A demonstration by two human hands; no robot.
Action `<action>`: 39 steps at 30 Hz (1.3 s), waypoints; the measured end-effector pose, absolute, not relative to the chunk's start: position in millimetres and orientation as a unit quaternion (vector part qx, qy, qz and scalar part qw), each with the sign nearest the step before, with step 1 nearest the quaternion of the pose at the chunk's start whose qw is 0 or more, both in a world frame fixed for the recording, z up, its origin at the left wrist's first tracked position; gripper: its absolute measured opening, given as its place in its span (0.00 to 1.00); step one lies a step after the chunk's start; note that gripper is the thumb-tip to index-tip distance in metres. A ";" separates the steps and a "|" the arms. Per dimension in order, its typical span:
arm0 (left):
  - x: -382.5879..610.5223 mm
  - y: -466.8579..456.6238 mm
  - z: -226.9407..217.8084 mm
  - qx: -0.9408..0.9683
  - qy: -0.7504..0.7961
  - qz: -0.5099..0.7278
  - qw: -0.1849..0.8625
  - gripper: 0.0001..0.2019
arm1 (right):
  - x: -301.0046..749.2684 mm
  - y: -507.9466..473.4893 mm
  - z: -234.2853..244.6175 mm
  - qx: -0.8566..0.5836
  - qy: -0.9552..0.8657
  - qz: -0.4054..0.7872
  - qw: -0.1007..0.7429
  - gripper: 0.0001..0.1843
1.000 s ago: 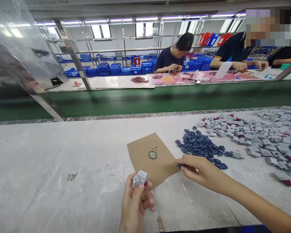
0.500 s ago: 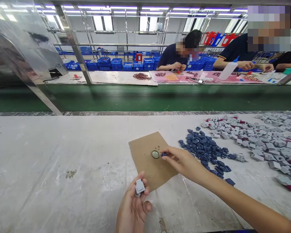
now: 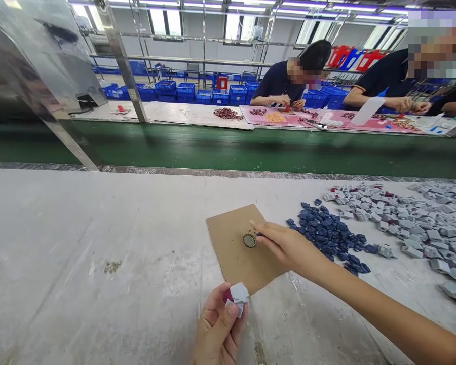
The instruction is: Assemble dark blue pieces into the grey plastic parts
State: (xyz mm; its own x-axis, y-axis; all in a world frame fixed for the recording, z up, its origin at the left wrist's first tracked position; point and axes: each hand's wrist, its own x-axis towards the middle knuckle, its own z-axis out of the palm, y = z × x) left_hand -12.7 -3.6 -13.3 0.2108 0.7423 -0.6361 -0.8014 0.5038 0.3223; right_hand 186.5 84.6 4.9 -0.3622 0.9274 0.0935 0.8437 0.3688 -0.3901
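Observation:
My left hand (image 3: 218, 327) is closed around a small light-grey folded piece (image 3: 238, 294) with a maroon part, thumb pressed on its front. It sits just below the near corner of a brown cardboard sheet (image 3: 237, 266). Over the sheet, my right hand (image 3: 287, 243) pinches a small dark-blue piece (image 3: 259, 234), mostly hidden by the fingers. Right beside those fingertips is a round metal piece (image 3: 250, 241) with a scalloped rim and a grey centre. A few tiny specks lie near it on the cardboard.
Dark-blue pieces (image 3: 327, 228) are heaped right of the cardboard, and many grey and maroon pieces (image 3: 421, 218) spread beyond them. A green strip (image 3: 197, 147) runs behind the table edge. Across it, co-workers (image 3: 281, 83) handle small parts beside a white bottle (image 3: 368, 110).
My left thumb has closed onto the grey piece, which has turned to show its maroon part. My right fingers stay beside the round metal piece, one now more extended. The view has shifted slightly.

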 end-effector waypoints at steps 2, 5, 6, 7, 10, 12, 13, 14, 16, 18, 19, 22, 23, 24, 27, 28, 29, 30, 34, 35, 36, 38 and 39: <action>-12.5 -5.0 -15.2 -0.024 0.406 0.503 0.763 0.12 | 184.0 86.2 3.9 -0.560 -0.815 0.100 0.111 0.23; -14.3 -5.2 -15.1 0.002 0.442 0.515 0.735 0.14 | 180.2 88.9 4.8 -0.557 -0.821 0.098 0.082 0.17; -15.2 -4.6 -13.8 0.003 0.455 0.518 0.724 0.14 | 179.3 90.0 5.0 -0.546 -0.827 0.105 0.082 0.15; -16.0 -3.8 -11.9 -0.003 0.468 0.521 0.714 0.14 | 178.7 91.2 4.8 -0.534 -0.834 0.111 0.082 0.15; -17.5 -0.5 -4.5 -0.047 0.491 0.534 0.686 0.15 | 177.6 94.0 2.1 -0.511 -0.846 0.123 0.082 0.18; -17.8 1.4 -0.9 -0.064 0.487 0.549 0.676 0.17 | 176.9 94.5 0.0 -0.509 -0.848 0.124 0.081 0.21; -17.9 2.1 -0.1 -0.064 0.481 0.558 0.673 0.17 | 176.5 94.3 -0.4 -0.515 -0.845 0.121 0.079 0.21; -17.9 2.6 -0.1 -0.063 0.476 0.567 0.669 0.17 | 175.9 93.9 -0.2 -0.526 -0.839 0.116 0.076 0.22; -18.0 3.0 -1.6 -0.059 0.471 0.579 0.663 0.19 | 174.4 92.9 1.6 -0.551 -0.825 0.106 0.068 0.19; -18.5 3.0 -3.7 -0.059 0.475 0.581 0.658 0.22 | 172.6 92.3 3.8 -0.567 -0.815 0.101 0.061 0.14; -18.8 2.8 -4.4 -0.058 0.478 0.580 0.657 0.22 | 171.6 92.2 4.4 -0.567 -0.816 0.102 0.058 0.11; -19.8 2.5 -4.2 -0.053 0.484 0.581 0.652 0.21 | 169.2 92.6 2.6 -0.555 -0.823 0.104 0.062 0.08; -20.0 2.4 -3.3 -0.047 0.486 0.583 0.649 0.21 | 168.7 92.8 1.1 -0.552 -0.825 0.105 0.065 0.08; -20.2 2.3 -2.3 -0.039 0.489 0.585 0.646 0.21 | 168.3 93.0 -0.3 -0.549 -0.826 0.106 0.069 0.09; -19.8 1.6 1.1 0.002 0.507 0.581 0.637 0.21 | 167.7 92.2 0.2 -0.544 -0.828 0.108 0.083 0.10; -19.2 1.2 2.0 0.019 0.511 0.582 0.632 0.20 | 167.1 90.9 3.2 -0.544 -0.826 0.109 0.094 0.11; -18.4 0.7 2.7 0.036 0.513 0.585 0.627 0.20 | 166.0 88.8 7.8 -0.547 -0.821 0.114 0.116 0.12; -17.4 0.0 3.3 0.055 0.512 0.590 0.622 0.19 | 164.3 85.7 14.1 -0.551 -0.811 0.127 0.150 0.12; -11.1 -3.2 7.1 0.132 0.491 0.615 0.603 0.15 | 150.0 64.2 47.6 -0.574 -0.712 0.269 0.301 0.11; -9.2 -3.9 8.9 0.147 0.489 0.618 0.598 0.14 | 145.5 57.8 55.6 -0.573 -0.689 0.309 0.317 0.10; -7.2 -4.4 11.0 0.158 0.486 0.621 0.593 0.14 | 141.2 51.7 62.5 -0.570 -0.671 0.341 0.328 0.10; -3.7 -5.2 15.5 0.173 0.480 0.627 0.588 0.13 | 134.5 41.6 72.1 -0.555 -0.657 0.377 0.343 0.09; -2.2 -5.5 17.6 0.176 0.477 0.630 0.587 0.13 | 132.4 37.9 74.8 -0.543 -0.660 0.383 0.350 0.09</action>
State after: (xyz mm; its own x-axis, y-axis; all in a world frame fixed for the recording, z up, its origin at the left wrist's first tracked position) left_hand -2.2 -5.5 17.6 -0.2489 0.9079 -0.3372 -0.5715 0.1434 0.8080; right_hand 132.4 37.9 74.8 -0.1652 0.9851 0.0467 0.4488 0.1173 -0.8859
